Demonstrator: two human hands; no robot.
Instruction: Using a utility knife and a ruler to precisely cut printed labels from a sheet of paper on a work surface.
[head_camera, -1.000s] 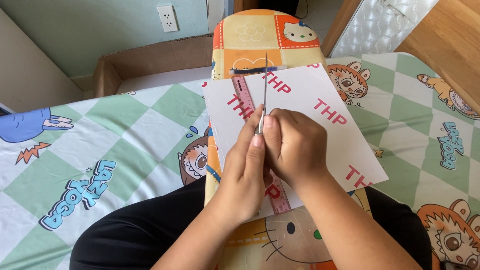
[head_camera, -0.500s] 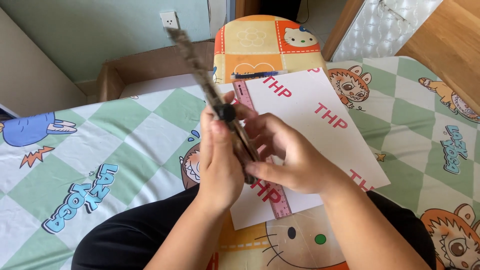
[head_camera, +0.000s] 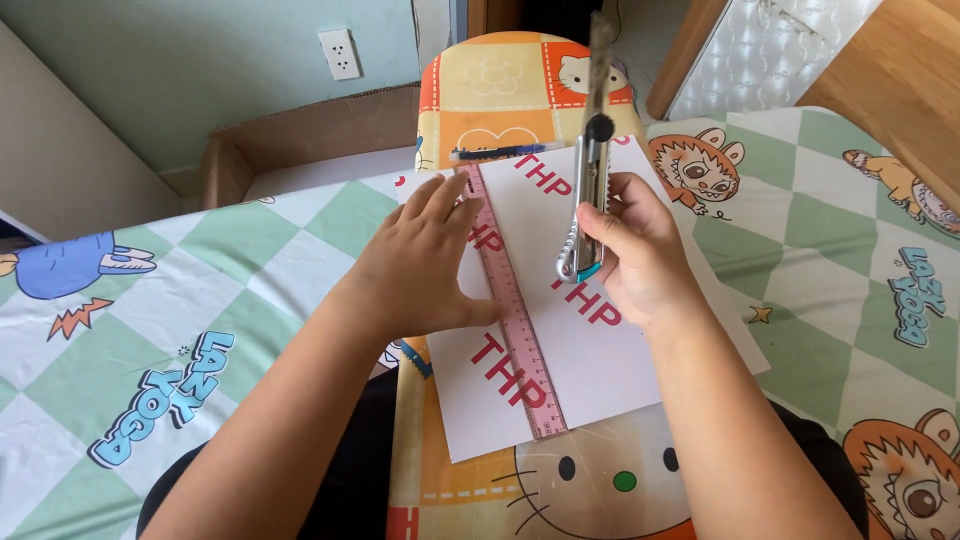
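My right hand (head_camera: 640, 250) grips a silver utility knife (head_camera: 588, 190) with a teal end, its long blade pointing up and away. My left hand (head_camera: 425, 265) lies flat with fingers spread on a white sheet of paper (head_camera: 590, 350) with red letters. A pink ruler (head_camera: 515, 320) runs lengthwise down the sheet, right beside my left fingertips. The sheet rests on a small colourful cartoon-cat board (head_camera: 500, 95) across my lap. A blue pen (head_camera: 495, 153) lies at the sheet's far edge.
A green-and-white checked cartoon blanket (head_camera: 200, 300) covers the bed around the board. A brown cardboard box (head_camera: 290, 140) stands beyond it by the wall with a socket (head_camera: 342, 53). Wooden panels (head_camera: 890, 70) are at the far right.
The knife has gone from both hands into my right hand alone and swung to the right. My left hand has dropped flat onto the paper beside the ruler.
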